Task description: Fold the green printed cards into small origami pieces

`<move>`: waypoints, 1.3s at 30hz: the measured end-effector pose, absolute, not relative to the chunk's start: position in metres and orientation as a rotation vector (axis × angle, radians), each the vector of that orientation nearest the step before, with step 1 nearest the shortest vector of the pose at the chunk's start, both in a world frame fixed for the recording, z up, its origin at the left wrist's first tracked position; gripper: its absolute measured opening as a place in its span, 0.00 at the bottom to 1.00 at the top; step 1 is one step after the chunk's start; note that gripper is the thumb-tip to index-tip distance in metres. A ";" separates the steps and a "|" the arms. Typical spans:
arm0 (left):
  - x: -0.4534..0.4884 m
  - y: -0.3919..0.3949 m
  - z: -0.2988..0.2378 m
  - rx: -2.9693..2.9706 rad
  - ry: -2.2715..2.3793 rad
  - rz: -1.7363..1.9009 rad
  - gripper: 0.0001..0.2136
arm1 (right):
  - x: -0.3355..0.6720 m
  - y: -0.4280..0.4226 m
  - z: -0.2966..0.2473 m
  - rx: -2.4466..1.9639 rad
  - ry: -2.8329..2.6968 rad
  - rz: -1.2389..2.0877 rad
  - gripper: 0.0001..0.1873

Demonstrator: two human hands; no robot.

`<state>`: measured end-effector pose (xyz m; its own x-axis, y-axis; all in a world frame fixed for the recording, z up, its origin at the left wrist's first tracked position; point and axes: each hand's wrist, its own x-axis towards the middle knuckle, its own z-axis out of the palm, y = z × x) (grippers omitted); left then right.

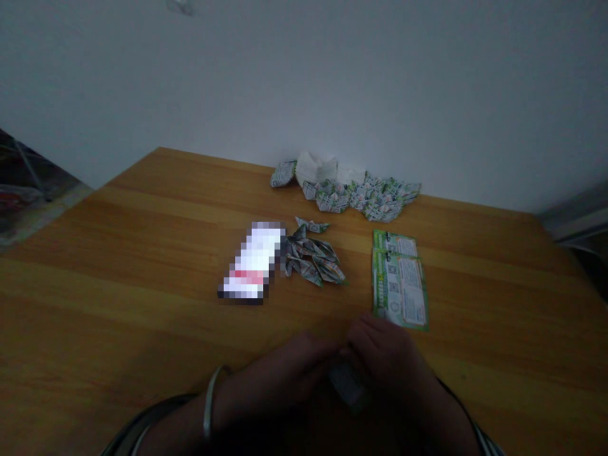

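Close to my body, at the bottom of the view, both hands meet over a small folded paper point(348, 382). My left hand point(308, 361), with a bangle on its wrist, has its fingers closed at the paper's upper left. The fingers of my right hand point(382, 348) are pinched at its upper right. Dim light and the hands themselves hide the exact fold. Just beyond my right hand lie printed green-and-white paper slips point(401, 291), overlapping one another.
A phone with a lit, blurred screen point(251, 263) lies left of several folded paper pieces point(316, 256). Against the wall point(304, 76) sit more folded papers point(380, 196) and a crumpled white tissue point(313, 168). The wooden table point(142, 253) runs up to the wall.
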<state>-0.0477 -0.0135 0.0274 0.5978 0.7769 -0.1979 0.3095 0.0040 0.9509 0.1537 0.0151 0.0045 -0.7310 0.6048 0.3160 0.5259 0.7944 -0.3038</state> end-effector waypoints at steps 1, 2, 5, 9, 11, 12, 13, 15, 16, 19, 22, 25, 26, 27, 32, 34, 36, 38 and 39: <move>-0.049 -0.013 0.028 1.595 0.937 0.470 0.12 | 0.153 0.014 0.005 -0.840 -2.590 0.229 0.17; -0.050 -0.013 0.029 1.608 0.937 0.475 0.12 | 0.153 0.014 0.005 -0.821 -2.601 0.207 0.17; -0.053 -0.011 0.032 1.626 0.905 0.459 0.12 | 0.154 0.012 0.006 -0.761 -2.635 0.221 0.16; -0.055 -0.008 0.036 1.611 0.849 0.430 0.14 | 0.155 0.010 0.009 -0.757 -2.674 0.352 0.13; -0.057 -0.007 0.037 1.597 0.844 0.413 0.15 | 0.156 0.009 0.011 -0.776 -2.712 0.441 0.10; -0.057 -0.007 0.037 1.590 0.845 0.404 0.15 | 0.156 0.008 0.012 -0.780 -2.731 0.478 0.09; -0.058 -0.007 0.038 1.580 0.845 0.395 0.16 | 0.156 0.007 0.012 -0.781 -2.749 0.511 0.09; -0.058 -0.008 0.039 1.561 0.838 0.382 0.15 | 0.156 0.005 0.013 -0.787 -2.755 0.592 0.08; -0.058 -0.008 0.039 1.559 0.837 0.382 0.15 | 0.157 0.004 0.012 -0.796 -2.738 0.638 0.08; -0.056 -0.008 0.037 1.554 0.898 0.423 0.12 | 0.158 0.003 0.008 -0.798 -2.604 0.744 0.10; -0.056 -0.006 0.027 1.492 1.083 0.524 0.09 | 0.159 0.005 0.000 -0.830 -2.414 0.705 0.13; -0.057 -0.004 0.015 1.448 1.197 0.606 0.07 | 0.159 0.008 -0.006 -0.864 -2.356 0.606 0.16; -0.058 -0.003 0.011 1.460 1.199 0.624 0.07 | 0.159 0.009 -0.007 -0.859 -2.360 0.578 0.16; -0.059 -0.002 0.009 1.471 1.204 0.642 0.08 | 0.159 0.010 -0.007 -0.854 -2.367 0.559 0.16; -0.059 0.001 0.011 1.442 1.207 0.633 0.10 | 0.158 0.010 -0.008 -0.838 -2.359 0.508 0.14; -0.058 0.001 0.013 1.369 1.200 0.631 0.11 | 0.157 0.010 -0.007 -0.834 -2.352 0.493 0.14; -0.056 0.001 0.013 1.278 1.195 0.669 0.11 | 0.157 0.010 -0.006 -0.853 -2.338 0.473 0.14; -0.053 0.001 0.013 1.192 1.199 0.727 0.13 | 0.156 0.011 -0.005 -0.875 -2.326 0.465 0.14; -0.052 0.001 0.013 1.152 1.197 0.760 0.13 | 0.156 0.011 -0.005 -0.883 -2.320 0.467 0.14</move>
